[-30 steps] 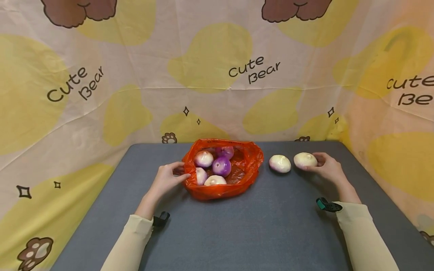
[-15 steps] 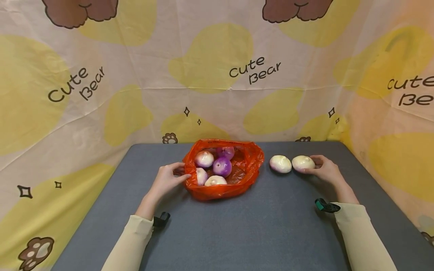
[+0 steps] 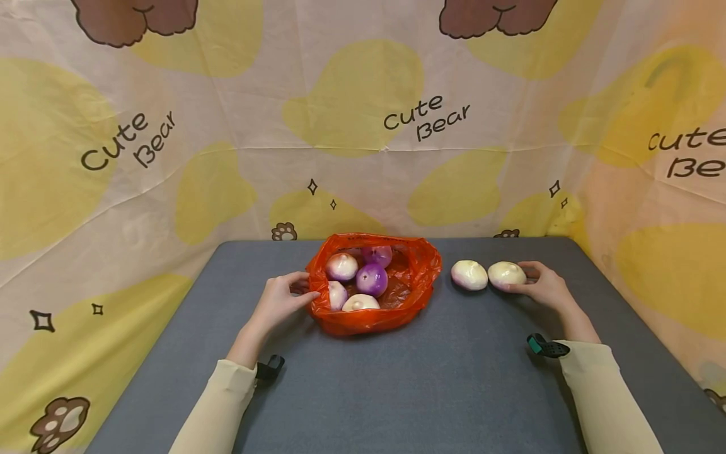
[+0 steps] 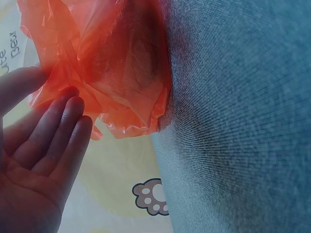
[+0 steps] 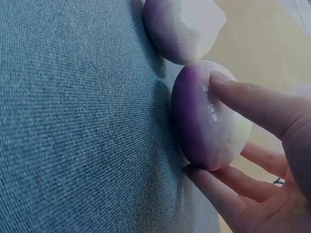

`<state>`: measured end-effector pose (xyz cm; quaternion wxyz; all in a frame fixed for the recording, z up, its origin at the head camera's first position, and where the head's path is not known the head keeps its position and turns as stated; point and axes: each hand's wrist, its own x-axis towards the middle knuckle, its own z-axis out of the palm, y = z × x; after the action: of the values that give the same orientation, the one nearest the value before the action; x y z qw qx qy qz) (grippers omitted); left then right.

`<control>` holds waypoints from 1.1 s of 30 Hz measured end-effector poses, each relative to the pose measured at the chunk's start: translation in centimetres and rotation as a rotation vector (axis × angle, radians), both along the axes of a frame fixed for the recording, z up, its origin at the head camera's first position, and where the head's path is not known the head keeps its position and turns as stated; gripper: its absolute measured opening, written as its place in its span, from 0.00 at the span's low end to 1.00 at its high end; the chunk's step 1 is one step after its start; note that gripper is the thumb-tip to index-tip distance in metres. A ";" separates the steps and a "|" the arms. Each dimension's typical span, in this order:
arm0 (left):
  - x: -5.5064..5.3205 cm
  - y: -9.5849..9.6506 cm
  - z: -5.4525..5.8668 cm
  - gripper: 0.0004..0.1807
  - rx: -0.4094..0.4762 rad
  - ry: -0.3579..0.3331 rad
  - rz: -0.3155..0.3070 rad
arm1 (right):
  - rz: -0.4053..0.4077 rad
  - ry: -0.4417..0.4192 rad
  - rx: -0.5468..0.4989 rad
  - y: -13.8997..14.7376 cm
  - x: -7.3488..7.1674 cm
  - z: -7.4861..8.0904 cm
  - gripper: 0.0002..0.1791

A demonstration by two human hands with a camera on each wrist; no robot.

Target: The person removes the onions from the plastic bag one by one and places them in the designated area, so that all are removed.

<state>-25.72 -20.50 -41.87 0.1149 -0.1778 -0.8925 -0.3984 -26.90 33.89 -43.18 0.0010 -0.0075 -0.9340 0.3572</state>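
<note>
On the left, my left hand (image 3: pixel 280 296) pinches the rim of an orange-red plastic bag (image 3: pixel 363 323) between thumb and fingers. Inside the open bag lie several onions, some pale and white, others purple like the one in the middle (image 3: pixel 371 280). To the right of the bag, my right hand (image 3: pixel 547 287) holds a white and purple onion (image 3: pixel 507 276) that sits on the table. In the right wrist view the thumb lies on the face of this onion (image 5: pixel 206 116), with fingers at its lower side. Touching or nearly touching it is a second pale onion (image 3: pixel 469 275), standing between it and the bag.
A grey cloth-covered table (image 3: pixel 397 391) carries everything. Behind it and at both sides hangs a patterned fabric curtain (image 3: pixel 351 176) with bear prints. The bag stands close to the table's back edge.
My right hand has shifted the onion slightly left, up to the neighbouring one; in the last half second it barely moves. The left hand and bag look unchanged.
</note>
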 end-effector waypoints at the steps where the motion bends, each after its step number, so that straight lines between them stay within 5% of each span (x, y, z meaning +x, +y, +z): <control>1: 0.0 0.0 0.0 0.18 0.000 0.002 -0.003 | 0.000 0.000 0.001 0.0 0.0 0.0 0.48; 33: 0.0 -0.1 0.0 0.17 0.002 -0.001 -0.007 | 0.011 -0.007 0.030 0.6 0.2 0.1 0.47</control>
<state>-25.69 -20.59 -41.87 0.1134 -0.1805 -0.8915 -0.3997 -26.74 34.47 -43.10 -0.0041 -0.0038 -0.9392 0.3434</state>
